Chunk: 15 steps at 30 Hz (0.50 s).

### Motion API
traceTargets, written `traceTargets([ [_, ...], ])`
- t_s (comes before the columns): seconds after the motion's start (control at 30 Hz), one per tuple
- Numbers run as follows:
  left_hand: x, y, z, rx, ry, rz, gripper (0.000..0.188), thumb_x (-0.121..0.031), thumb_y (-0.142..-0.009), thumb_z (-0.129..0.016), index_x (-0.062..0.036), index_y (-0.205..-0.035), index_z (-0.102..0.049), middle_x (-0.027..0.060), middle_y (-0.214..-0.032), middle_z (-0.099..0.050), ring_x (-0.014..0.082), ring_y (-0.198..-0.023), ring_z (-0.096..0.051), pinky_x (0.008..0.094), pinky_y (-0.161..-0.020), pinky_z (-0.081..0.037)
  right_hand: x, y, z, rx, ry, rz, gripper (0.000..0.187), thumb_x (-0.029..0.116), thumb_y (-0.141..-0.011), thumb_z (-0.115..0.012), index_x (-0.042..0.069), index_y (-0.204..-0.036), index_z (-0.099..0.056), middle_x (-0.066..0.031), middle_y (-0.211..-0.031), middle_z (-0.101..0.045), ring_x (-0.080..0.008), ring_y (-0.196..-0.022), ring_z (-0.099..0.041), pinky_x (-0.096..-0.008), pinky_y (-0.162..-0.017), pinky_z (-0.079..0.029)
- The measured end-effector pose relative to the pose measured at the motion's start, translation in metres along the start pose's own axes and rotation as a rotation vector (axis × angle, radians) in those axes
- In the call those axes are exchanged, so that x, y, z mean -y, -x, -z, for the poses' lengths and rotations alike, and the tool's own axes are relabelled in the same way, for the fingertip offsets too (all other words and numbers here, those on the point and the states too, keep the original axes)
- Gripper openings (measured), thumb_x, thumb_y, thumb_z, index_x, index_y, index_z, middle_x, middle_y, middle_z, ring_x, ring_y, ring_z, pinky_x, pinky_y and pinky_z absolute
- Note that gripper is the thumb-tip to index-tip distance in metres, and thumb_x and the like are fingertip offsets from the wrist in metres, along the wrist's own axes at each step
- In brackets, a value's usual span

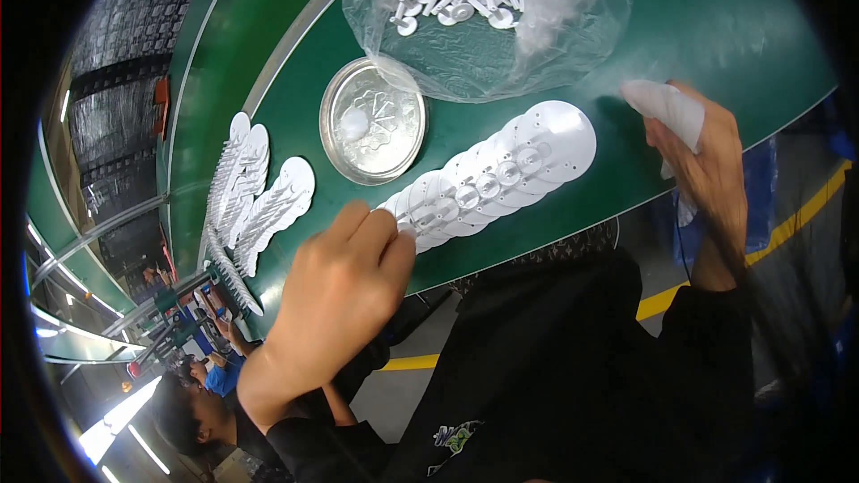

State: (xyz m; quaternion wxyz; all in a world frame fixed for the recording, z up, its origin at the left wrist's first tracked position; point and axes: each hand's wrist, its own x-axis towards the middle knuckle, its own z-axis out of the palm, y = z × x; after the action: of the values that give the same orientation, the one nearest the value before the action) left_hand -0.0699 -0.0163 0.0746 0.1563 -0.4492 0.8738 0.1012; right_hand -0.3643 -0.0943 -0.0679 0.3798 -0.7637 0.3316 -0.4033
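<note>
right hand (718, 156), one cloth (671, 110) — left hand (335, 282) at one disc row (497, 175)

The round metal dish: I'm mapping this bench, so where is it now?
In the head view, the metal dish sits left of centre on the green table, by the clear bag and up-left of the white discs.

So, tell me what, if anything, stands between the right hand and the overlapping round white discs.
Nothing visible does: only green tabletop shows between the right hand, which grips a white cloth-like sheet, and the discs.
</note>
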Motion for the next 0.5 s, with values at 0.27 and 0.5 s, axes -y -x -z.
traceTargets([
  [0.27, 0.013, 0.01, -0.025, -0.239, 0.14, 0.048, 0.018, -0.003, -0.066, -0.07, -0.0014, -0.082, -0.062, 0.0069, -0.072, -0.054, 0.0232, -0.066, -0.055, 0.0339, -0.05, -0.043, -0.005, 0.009, -0.001, -0.066, 0.087, -0.02, 0.022, -0.002, -0.082, -0.062, -0.006, -0.103, -0.065, -0.0163, -0.088, -0.067, -0.0214, -0.064, -0.062, -0.0264, -0.058, -0.046],
  [0.5, 0.02, 0.021, -0.055, -0.438, 0.329, 0.167, 0.025, 0.0, -0.062, -0.079, -0.0005, -0.084, -0.068, 0.0082, -0.075, -0.063, 0.0226, -0.063, -0.056, 0.0304, -0.053, -0.043, -0.002, 0.005, 0.006, -0.013, 0.099, -0.051, 0.022, 0.0, -0.083, -0.063, -0.007, -0.104, -0.064, -0.0159, -0.086, -0.067, -0.0208, -0.064, -0.063, -0.0262, -0.057, -0.045],
])
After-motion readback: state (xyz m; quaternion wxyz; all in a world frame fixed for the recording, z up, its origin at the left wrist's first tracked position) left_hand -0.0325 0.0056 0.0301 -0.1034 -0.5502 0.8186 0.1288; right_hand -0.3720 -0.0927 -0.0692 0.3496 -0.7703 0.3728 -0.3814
